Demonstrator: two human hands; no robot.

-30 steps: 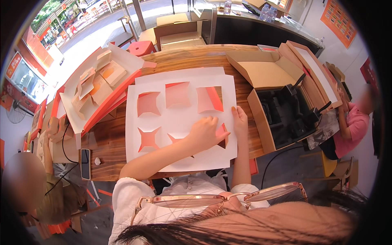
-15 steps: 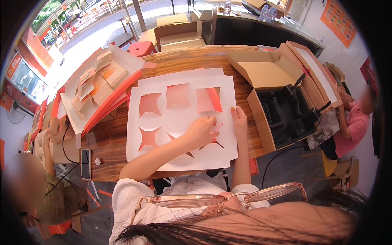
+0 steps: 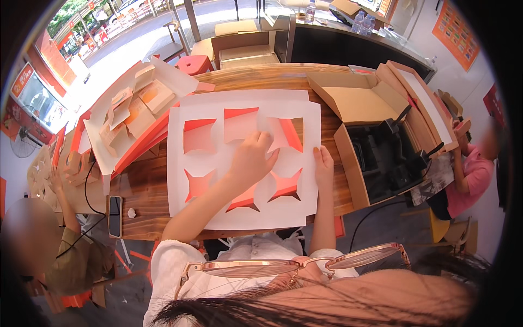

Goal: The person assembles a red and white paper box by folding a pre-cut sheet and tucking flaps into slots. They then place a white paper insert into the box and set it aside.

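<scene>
Several folded card pieces lie in a red-edged white box at the left, with a phone nearer the person; to their right, the white card sheet lies on the wooden counter, reaching its near edge. It should be light and fairly stiff across the flat, yet the narrow strips between its six openings would probably crease or tear if pulled hard. The left hand is over it at the upper middle opening, fingers bent together; whether that grip pinches a flap, I cannot tell. The right hand's grip is narrow, holding the sheet's right edge, a sensible place, since the uncut border looks strongest. Smooth card may slide, so opposite borders seem the best holds. Farther right stands an open brown carton.
</scene>
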